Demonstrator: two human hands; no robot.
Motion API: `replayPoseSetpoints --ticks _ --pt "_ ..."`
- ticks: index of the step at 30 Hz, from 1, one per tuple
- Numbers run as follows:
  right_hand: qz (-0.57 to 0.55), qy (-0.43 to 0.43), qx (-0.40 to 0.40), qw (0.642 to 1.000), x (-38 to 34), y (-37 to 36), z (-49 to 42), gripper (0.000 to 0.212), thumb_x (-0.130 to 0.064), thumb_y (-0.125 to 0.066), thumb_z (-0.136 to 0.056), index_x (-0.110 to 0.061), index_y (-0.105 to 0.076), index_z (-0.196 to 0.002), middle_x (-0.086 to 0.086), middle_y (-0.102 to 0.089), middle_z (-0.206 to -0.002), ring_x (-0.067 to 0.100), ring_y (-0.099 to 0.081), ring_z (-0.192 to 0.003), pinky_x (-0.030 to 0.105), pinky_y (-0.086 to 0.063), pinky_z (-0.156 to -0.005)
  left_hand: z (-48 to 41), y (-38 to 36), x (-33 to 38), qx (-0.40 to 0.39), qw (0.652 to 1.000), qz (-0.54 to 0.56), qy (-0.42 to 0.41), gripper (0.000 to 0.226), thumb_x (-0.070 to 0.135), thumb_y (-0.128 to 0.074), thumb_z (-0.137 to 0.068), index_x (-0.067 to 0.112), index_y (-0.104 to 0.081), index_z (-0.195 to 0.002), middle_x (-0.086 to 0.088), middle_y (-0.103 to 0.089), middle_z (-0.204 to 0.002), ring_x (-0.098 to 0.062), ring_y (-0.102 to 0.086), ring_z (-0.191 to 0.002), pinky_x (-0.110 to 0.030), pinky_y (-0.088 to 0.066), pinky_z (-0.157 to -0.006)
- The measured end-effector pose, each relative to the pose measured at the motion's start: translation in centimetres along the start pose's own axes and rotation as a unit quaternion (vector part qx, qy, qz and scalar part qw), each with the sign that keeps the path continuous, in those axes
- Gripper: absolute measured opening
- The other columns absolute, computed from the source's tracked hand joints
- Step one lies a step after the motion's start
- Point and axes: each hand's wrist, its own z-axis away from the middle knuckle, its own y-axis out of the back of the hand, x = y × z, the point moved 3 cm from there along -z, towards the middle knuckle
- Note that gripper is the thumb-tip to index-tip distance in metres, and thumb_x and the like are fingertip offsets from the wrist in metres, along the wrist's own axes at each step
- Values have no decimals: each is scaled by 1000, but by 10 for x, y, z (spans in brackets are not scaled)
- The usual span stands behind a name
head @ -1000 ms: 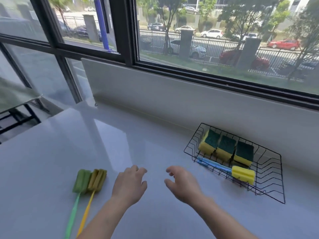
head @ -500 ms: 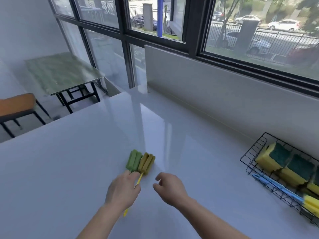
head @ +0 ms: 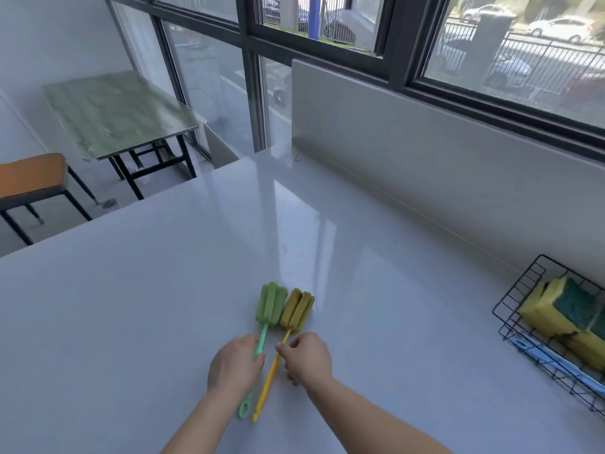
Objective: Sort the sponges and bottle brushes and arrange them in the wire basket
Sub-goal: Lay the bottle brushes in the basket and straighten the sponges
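- My left hand (head: pixel 235 367) lies curled over the handle of the green bottle brush (head: pixel 265 317); its fingers hide the middle of the handle, and only the looped end shows below my wrist.
- My right hand (head: pixel 306 357) pinches the yellow bottle brush (head: pixel 288 326) by its handle, thumb and forefinger closed on it just under the foam head; the pointed tail of the handle lies bare on the white counter (head: pixel 163 306).
- I may be pressing the green handle rather than gripping it; my knuckles cover the contact.
- The two foam heads lie side by side, touching, just beyond my fingers.
- Off to my right, well apart, the wire basket (head: pixel 510 299) is cut off by the frame edge.
- Inside it stand yellow sponges (head: pixel 553 309) with dark green scrub faces, their count hidden by the crop.
- A blue brush handle (head: pixel 556 363) lies along the basket's near side, its head out of view.
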Motion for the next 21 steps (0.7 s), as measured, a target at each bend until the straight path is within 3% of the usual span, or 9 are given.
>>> replayPoseSetpoints --ticks 3,8,14,17,21 --pt "-8 -1 -9 1000 -1 0 -6 25 -32 -65 -78 -16 -61 -60 8 -71 -59 25 -68 -48 34 -62 -59 -5 -4 0 -7 1000 22 8 21 32 -59 -86 23 -66 -103 0 -69 -93 -23 -65 -91 -34 -52 -74" --pt "-75 -10 -5 997 7 7 -6 12 -12 -57 -71 -13 -57 -59 12 -66 -54 28 -66 -48 46 -63 -59 -5 -1 5 8 997 72 3 20 26 -60 -80 25 -67 -99 -1 -67 -83 -22 -63 -84 -31 -43 -64" --pt "-167 -32 50 984 44 51 9 13 -9 -56 -82 -5 -64 -73 10 -65 -59 18 -63 -45 33 -59 -50 2 5 36 27 994 91 -44 21 25 -57 -81 30 -68 -98 3 -62 -77 -17 -60 -77 -29 -41 -61" --pt "-197 -36 87 976 65 84 20 15 -9 -57 -86 3 -66 -82 13 -66 -64 19 -65 -49 35 -60 -53 4 4 68 31 991 99 -78 22 25 -56 -83 30 -67 -101 4 -62 -79 -15 -58 -76 -28 -40 -61" --pt "-224 -37 143 963 91 131 37 16 -11 -60 -89 1 -67 -84 18 -71 -73 18 -67 -52 35 -61 -54 10 -2 122 24 986 96 -135 22 27 -56 -84 32 -66 -102 7 -62 -83 -14 -58 -77 -29 -44 -64"
